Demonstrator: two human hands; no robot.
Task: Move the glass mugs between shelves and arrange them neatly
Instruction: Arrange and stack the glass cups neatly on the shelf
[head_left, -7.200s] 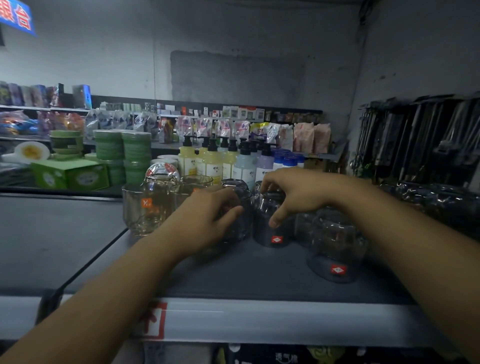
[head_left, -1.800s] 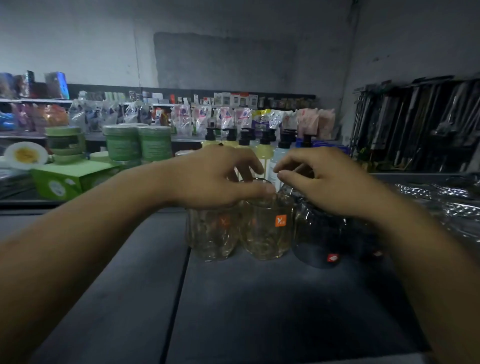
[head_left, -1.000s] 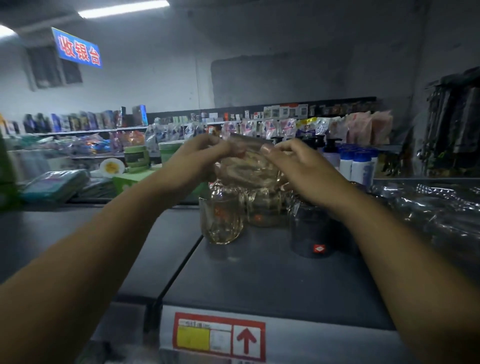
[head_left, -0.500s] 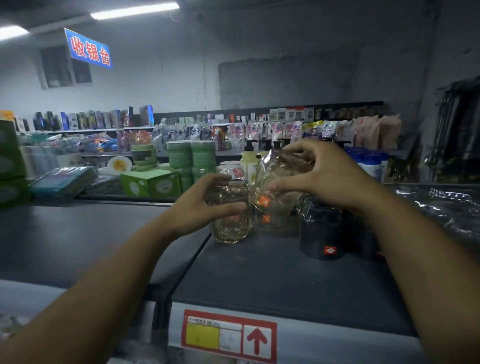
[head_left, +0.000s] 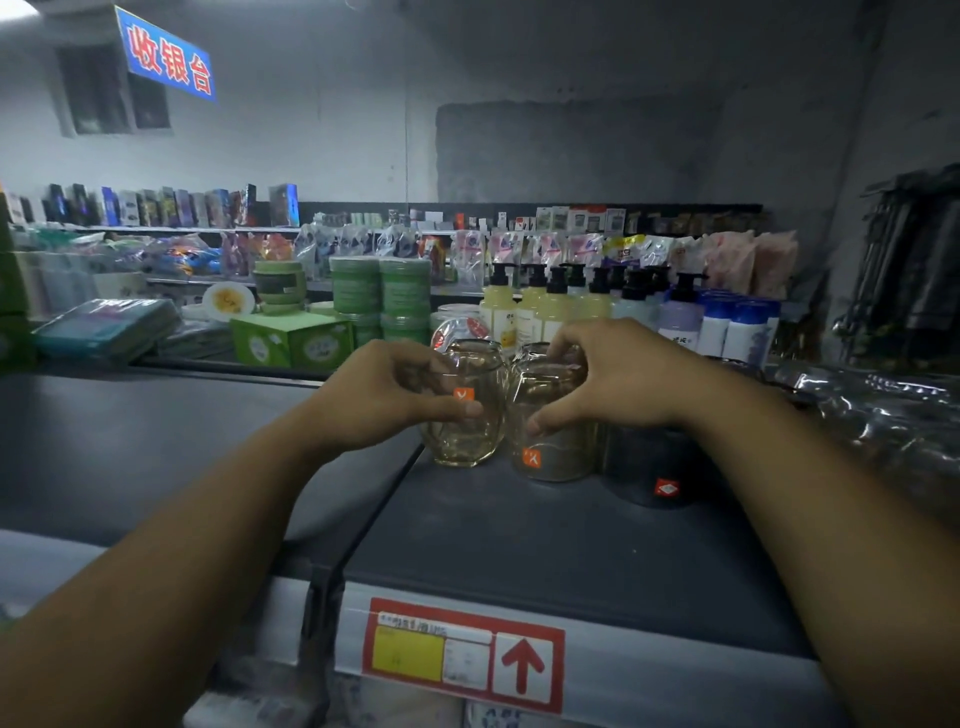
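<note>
Head view, the only one: the left hand (head_left: 387, 397) was wrapped round a clear glass mug w/ an orange sticker (head_left: 470, 410), thumb across its near face, fingers behind. The right hand (head_left: 618, 382) was clamped over a second clear mug (head_left: 550, 441), fingers curled on the rim, thumb on the near side. Both mugs stood on the dark grey shelf top (head_left: 519, 540), at its far left part, touching or nearly so; can't tell if a gap was left. A dark smoked mug w/ a red sticker (head_left: 657, 475) sat just right of the second, partly behind the right wrist. Count: 2 clear mugs in hand, 1 dark mug clearly seen; more glass may have sat behind, too hidden to count. Hands: 2. Pump bottles (head_left: 556, 304) stood in a row just beyond. Risks, as a judgement: glass on glass, so nudging the pair together too hard could chip a rim; the left mug sat near the seam by the shelf's left edge and could tip there; the right forearm could brush the dark mug while pulling back.
</note>
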